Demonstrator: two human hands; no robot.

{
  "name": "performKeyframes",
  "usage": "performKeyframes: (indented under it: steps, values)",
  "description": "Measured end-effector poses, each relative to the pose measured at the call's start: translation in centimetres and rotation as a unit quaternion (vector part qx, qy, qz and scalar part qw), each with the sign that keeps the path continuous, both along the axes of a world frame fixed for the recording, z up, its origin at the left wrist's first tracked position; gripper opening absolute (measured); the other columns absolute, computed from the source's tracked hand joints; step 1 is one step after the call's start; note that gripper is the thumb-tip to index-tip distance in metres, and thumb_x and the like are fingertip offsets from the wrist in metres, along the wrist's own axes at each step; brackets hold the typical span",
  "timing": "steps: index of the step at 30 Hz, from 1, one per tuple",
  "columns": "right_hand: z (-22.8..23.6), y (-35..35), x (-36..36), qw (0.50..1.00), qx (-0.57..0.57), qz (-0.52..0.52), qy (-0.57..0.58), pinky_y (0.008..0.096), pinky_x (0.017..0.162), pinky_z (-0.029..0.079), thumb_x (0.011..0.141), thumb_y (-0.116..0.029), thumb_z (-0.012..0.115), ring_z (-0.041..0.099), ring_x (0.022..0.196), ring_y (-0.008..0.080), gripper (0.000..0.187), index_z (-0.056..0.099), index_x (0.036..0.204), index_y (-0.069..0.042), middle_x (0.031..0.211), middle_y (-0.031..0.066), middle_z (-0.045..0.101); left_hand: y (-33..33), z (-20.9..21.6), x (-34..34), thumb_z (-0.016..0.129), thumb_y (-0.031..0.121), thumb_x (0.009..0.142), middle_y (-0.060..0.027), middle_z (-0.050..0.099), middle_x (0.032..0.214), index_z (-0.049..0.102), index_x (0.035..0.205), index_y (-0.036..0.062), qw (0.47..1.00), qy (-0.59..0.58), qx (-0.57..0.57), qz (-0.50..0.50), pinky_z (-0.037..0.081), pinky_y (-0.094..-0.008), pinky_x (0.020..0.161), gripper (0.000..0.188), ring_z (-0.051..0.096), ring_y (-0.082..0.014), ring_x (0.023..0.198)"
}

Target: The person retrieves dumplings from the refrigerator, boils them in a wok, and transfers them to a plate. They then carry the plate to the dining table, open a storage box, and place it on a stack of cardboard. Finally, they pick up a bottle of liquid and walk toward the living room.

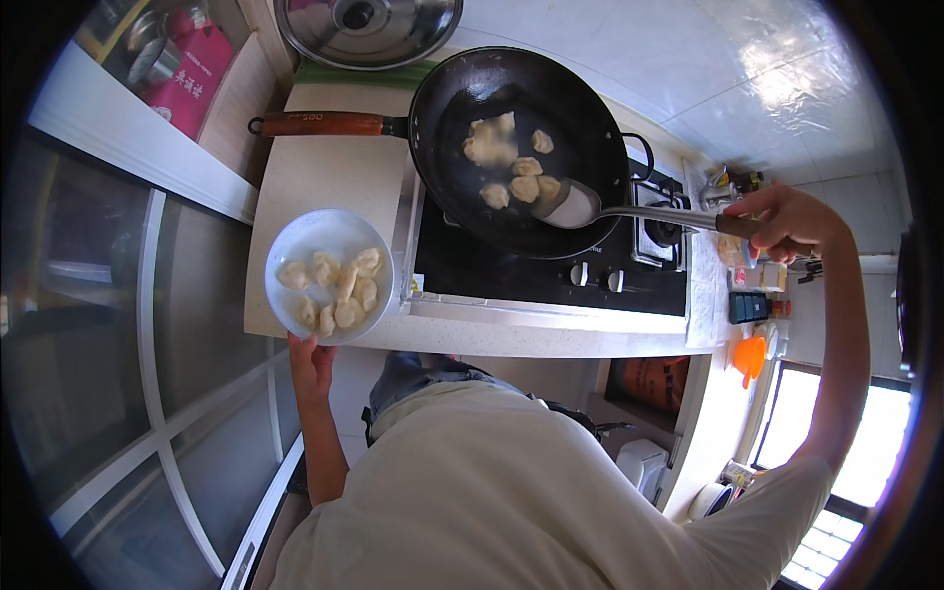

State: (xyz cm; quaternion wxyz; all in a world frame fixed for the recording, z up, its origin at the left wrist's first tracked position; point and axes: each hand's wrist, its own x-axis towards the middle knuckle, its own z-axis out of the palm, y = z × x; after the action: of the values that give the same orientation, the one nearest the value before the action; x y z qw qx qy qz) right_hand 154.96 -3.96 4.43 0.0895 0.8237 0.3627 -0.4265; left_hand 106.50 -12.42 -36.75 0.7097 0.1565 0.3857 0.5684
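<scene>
Dumplings (526,189) lie in the upper-centre wok (472,93) and on the centre-left plate (307,236), its rim gripped by left hand (312,369); right hand (784,221) clutches the spatula (572,209). Turning seems underway; next likely needs gentle scooping.

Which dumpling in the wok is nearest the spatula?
The lower-right dumpling, right by the tip of the spatula blade; the others lie farther left or higher up.

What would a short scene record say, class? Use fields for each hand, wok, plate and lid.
Left hand: at the near rim of the white plate
Right hand: gripping the spatula by its handle
Wok: on the black stove, dumplings and the spatula's blade inside
Plate: bears more dumplings
Lid: beyond the wok
</scene>
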Motion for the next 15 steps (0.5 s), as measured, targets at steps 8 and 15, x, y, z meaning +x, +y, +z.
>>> performKeyframes:
  steps: [8,15]
  values:
    - [-1.9,-7.0,-5.9,0.947,0.173,0.228,-0.147,0.0251,0.053,0.046,0.073,0.007,0.055,0.057,0.059,0.014,0.05,0.05,0.119,-0.012,0.084,0.0129,0.058,1.0,0.4,0.5,0.051,0.007,0.079,-0.0113,0.043,0.123,0.026,0.132,0.0086,0.998,0.055,0.0,0.011,0.052,-0.0313,0.078,0.059,0.051,-0.0226,0.107]
    - [-3.8,-6.8,-8.7,0.941,0.218,0.212,-0.151,0.032,0.059,0.042,0.076,0.006,0.053,0.055,0.066,0.0185,0.045,0.052,0.119,-0.01,0.077,0.0122,0.056,1.3,-2.5,-0.5,0.049,0.008,0.08,-0.0094,0.048,0.115,0.031,0.126,0.0079,0.995,0.081,-0.039,0.037,0.052,-0.0273,0.069,0.049,0.055,-0.0187,0.096]
